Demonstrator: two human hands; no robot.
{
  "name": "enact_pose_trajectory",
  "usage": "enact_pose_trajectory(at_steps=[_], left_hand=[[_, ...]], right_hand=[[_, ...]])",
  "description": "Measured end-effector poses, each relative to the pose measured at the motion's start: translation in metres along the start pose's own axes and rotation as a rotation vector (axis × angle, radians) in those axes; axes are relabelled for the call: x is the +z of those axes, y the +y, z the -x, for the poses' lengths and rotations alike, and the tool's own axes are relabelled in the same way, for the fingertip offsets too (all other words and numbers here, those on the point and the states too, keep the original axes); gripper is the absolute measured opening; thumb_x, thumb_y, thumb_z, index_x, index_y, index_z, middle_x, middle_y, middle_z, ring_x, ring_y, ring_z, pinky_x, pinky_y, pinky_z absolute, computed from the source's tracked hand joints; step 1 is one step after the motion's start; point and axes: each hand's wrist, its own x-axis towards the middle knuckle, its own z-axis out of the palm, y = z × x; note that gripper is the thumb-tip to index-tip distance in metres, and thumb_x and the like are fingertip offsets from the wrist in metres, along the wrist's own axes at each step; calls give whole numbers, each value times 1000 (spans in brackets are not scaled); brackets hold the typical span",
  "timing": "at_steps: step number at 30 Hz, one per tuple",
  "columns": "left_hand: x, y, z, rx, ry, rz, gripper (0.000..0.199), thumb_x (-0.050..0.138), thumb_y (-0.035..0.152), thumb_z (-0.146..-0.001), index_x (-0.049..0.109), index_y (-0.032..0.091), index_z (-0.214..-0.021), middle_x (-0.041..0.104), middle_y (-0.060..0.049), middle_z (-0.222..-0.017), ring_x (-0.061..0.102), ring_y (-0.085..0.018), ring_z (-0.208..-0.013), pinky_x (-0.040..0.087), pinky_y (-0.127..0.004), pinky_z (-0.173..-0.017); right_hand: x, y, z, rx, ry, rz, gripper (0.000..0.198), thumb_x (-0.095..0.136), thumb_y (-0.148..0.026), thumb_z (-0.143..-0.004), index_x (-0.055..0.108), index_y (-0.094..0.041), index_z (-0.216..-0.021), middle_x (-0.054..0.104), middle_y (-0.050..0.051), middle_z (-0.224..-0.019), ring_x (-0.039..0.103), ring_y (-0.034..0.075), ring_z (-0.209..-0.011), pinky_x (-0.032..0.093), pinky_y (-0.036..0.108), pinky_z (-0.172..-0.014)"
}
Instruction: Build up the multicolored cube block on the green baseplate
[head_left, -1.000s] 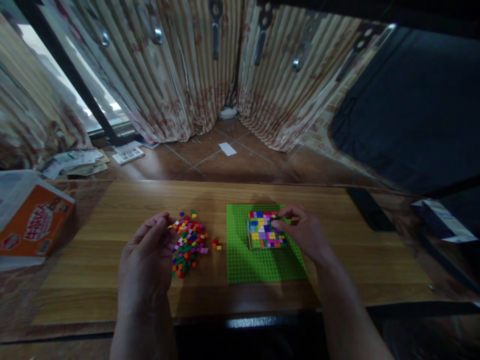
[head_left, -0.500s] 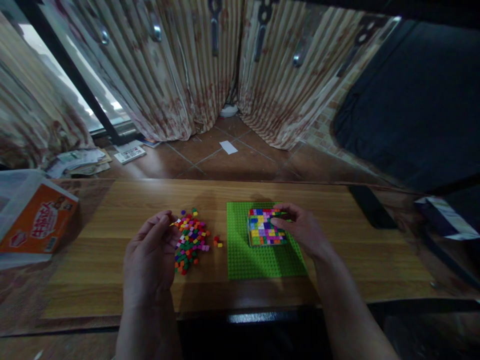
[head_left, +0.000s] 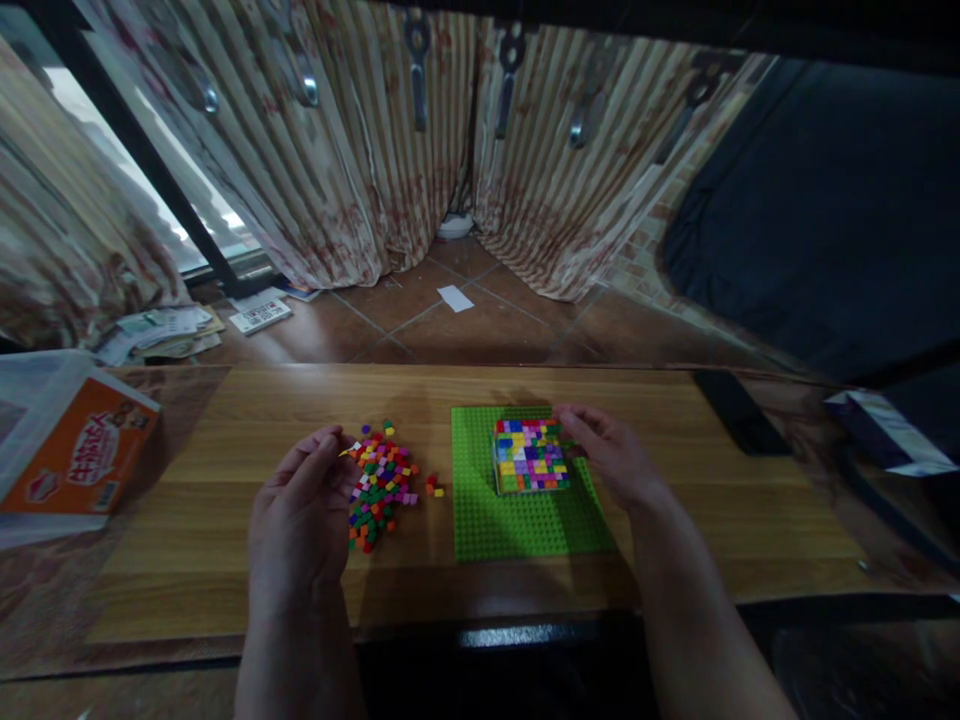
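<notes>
My left hand (head_left: 307, 495) hovers at the near left of a pile of small multicoloured building bricks (head_left: 382, 480). Its thumb and fingers are pinched together, and a bit of yellow and white shows at the tips. On a green studded baseplate (head_left: 495, 535) stands a squarish block of bricks (head_left: 529, 455), its top a patchwork of red, yellow, blue, white, purple and pink. My right hand (head_left: 607, 450) is at the block's right side, fingers closed at its far right corner. The fingers hide that corner, and exact contact is hard to see.
Several loose bricks (head_left: 433, 487) lie between pile and baseplate. A clear plastic tub with an orange label (head_left: 94, 440) is at the left end of the wooden table (head_left: 225, 590). A black phone-like slab (head_left: 742, 412) and a white-and-purple box (head_left: 892, 430) are at the right.
My right hand has drawn back from the top of the block to its right edge, uncovering more coloured bricks. My left hand has hardly moved. The camera view has shifted slightly.
</notes>
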Motion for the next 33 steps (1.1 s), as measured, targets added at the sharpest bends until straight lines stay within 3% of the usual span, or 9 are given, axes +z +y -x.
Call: enact_pose_trajectory(at_steps=[7, 12, 16, 23, 33], left_hand=[[-9, -3, -7, 45, -26, -26, 11, 78, 17, -61, 70, 15, -68, 67, -1, -70, 57, -6, -55, 47, -13, -49], [-10, -3, -8, 48, -32, -32, 13, 79, 17, -59, 72, 15, -70, 66, 0, -70, 56, -6, -55, 47, -14, -48], [-6, -3, -6, 23, 3, -7, 13, 78, 15, -59, 72, 14, -69, 66, 0, -70, 57, -6, -57, 49, -13, -52], [-4, -3, -5, 0, 8, -7, 11, 77, 14, -59, 72, 13, -70, 66, -1, -70, 56, -6, -56, 47, -12, -50], [-5, -4, -6, 39, -17, -7, 11, 77, 14, -62, 69, 13, -69, 65, 0, -71, 58, -7, -61, 47, -14, -55]], right_hand=[[-4, -3, 1, 20, 3, 33, 47, 77, -60, -62, 71, -20, -86, 71, 4, -79, 61, 17, -70, 47, 29, -62], [-17, -9, 8, -67, -36, 36, 34, 85, -47, -58, 72, -22, -77, 71, 1, -77, 62, 16, -72, 48, 31, -70], [-17, -8, 10, -104, -119, 162, 29, 82, -45, -61, 76, -24, -80, 72, 2, -84, 63, 18, -76, 47, 33, -71], [-11, -1, 9, -216, -130, 312, 17, 76, -41, -69, 78, -28, -81, 70, 2, -87, 62, 19, -79, 43, 32, -67], [-19, -7, 12, -157, -133, 295, 15, 76, -38, -67, 78, -27, -76, 73, 1, -80, 63, 19, -74, 47, 32, -68]])
